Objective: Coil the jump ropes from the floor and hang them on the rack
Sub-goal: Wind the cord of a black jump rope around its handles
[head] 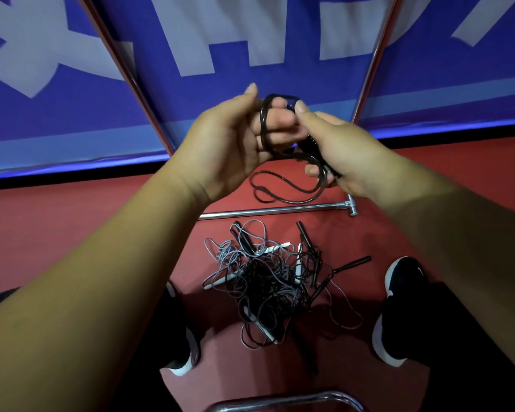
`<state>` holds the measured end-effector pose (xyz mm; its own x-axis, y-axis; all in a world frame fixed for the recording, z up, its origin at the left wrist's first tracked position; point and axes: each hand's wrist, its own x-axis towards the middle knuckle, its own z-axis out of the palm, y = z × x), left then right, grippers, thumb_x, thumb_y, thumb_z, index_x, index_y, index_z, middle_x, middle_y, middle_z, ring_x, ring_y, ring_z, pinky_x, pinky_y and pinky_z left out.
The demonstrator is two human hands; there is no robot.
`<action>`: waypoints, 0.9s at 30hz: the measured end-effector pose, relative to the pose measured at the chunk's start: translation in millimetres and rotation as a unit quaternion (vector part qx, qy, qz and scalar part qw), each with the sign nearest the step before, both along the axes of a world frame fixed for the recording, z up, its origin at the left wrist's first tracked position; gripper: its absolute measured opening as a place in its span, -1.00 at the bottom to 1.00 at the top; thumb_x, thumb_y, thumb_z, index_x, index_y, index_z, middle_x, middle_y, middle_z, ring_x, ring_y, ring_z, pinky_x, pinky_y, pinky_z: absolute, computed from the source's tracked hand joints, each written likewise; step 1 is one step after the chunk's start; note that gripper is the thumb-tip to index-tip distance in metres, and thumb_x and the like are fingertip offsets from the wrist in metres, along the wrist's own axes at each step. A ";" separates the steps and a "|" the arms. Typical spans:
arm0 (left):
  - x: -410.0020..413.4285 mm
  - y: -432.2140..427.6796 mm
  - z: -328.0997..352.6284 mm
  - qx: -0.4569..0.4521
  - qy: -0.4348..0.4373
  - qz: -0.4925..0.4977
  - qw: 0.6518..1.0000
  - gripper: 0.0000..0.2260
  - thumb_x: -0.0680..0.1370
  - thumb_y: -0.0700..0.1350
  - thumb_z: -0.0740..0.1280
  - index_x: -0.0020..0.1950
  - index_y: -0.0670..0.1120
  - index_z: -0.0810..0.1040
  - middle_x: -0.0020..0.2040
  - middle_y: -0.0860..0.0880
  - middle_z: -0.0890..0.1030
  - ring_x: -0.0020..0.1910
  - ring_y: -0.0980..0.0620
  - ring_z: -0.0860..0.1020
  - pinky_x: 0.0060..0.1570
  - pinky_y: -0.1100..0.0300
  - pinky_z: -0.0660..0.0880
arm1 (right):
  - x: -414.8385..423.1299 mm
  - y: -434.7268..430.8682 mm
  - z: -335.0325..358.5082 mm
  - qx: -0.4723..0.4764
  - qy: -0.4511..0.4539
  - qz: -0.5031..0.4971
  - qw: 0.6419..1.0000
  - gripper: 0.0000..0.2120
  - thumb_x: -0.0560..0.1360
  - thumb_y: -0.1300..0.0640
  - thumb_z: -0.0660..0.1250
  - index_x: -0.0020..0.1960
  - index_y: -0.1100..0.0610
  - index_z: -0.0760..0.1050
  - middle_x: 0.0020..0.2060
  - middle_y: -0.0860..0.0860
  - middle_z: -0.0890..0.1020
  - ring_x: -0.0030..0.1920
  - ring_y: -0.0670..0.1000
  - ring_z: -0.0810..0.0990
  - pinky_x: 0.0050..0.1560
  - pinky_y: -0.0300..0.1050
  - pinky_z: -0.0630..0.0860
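Observation:
A black jump rope is partly coiled between both hands, at chest height over the floor. My left hand has loops of it wound around its fingers. My right hand grips the rope's black handles and pinches the loop at the top. A few slack loops hang below the hands. On the red floor between my feet lies a tangled pile of jump ropes, black and grey, with black and white handles sticking out. The rack's chrome uprights rise left and right, and its base bar lies on the floor.
A blue banner with white letters covers the wall behind the rack. My black shoes stand either side of the pile. A curved chrome tube shows at the bottom edge. Red floor extends left and right.

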<state>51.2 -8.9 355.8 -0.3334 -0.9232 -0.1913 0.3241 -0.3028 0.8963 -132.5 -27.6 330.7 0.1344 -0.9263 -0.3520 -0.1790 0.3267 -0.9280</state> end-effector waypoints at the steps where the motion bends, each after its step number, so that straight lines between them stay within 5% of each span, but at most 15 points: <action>1: 1.9 0.7 -0.6 -0.012 -0.008 -0.012 1.000 -0.71 0.77 -0.03 0.07 0.13 -0.14 0.53 -0.21 0.01 0.70 -0.13 -0.06 0.72 0.11 0.05 0.62 | -0.3 0.0 1.3 -0.007 0.005 0.009 1.000 -0.54 0.59 -0.45 0.25 0.09 -0.10 0.65 -0.19 0.01 0.61 -0.42 0.01 0.53 -0.43 -0.18 0.28; 6: 13.3 2.2 -3.6 -0.097 -0.153 -0.160 0.970 -0.95 0.71 -0.13 0.25 0.07 -0.08 0.45 -0.03 -0.10 0.74 -0.24 -0.04 0.69 -0.17 0.08 0.50 | -10.4 0.3 14.6 -0.029 0.082 0.054 0.995 -0.46 0.63 -0.45 0.14 0.19 -0.04 0.62 -0.26 -0.01 0.64 -0.34 -0.01 0.69 -0.41 -0.19 0.42; 10: 17.3 0.3 -8.9 -0.081 -0.355 -0.177 0.914 -0.83 0.63 -0.17 0.42 0.06 -0.17 0.44 -0.05 -0.18 0.75 -0.25 -0.19 0.70 -0.31 0.00 0.43 | -17.1 0.4 18.3 -0.036 0.095 0.054 0.993 -0.55 0.62 -0.42 0.21 0.03 -0.07 0.60 -0.27 0.00 0.63 -0.35 0.02 0.63 -0.43 -0.19 0.39; 14: 7.7 5.6 -16.1 -0.081 -0.489 -0.152 0.855 -0.83 0.67 -0.08 0.39 0.09 -0.19 0.57 -0.19 -0.16 0.72 -0.36 -0.21 0.72 -0.42 -0.02 0.66 | -11.9 0.7 16.7 -0.021 0.068 0.063 0.995 -0.64 0.60 -0.36 0.32 0.02 -0.07 0.60 -0.29 0.01 0.61 -0.43 0.02 0.47 -0.46 -0.20 0.30; 22: -0.2 0.5 -36.6 0.063 -0.352 -0.048 0.933 -0.75 0.76 -0.10 0.19 0.02 -0.25 0.51 -0.19 -0.20 0.55 -0.09 -0.37 0.72 -0.02 -0.27 0.67 | -6.4 -2.3 13.5 0.060 -0.026 0.097 0.993 -0.70 0.63 -0.22 0.30 -0.03 0.02 0.47 -0.31 0.02 0.54 -0.47 -0.01 0.32 -0.49 -0.24 0.13; 27: 12.6 -6.0 -36.5 0.019 -0.393 -0.031 0.919 -0.84 0.70 -0.25 0.26 0.04 -0.19 0.65 -0.04 -0.25 0.73 -0.06 -0.24 0.74 0.09 -0.20 0.66 | -10.6 5.9 18.6 0.128 0.012 0.264 0.956 -0.66 0.69 -0.16 0.19 0.06 0.10 0.52 -0.35 0.03 0.48 -0.54 -0.05 0.29 -0.55 -0.32 0.14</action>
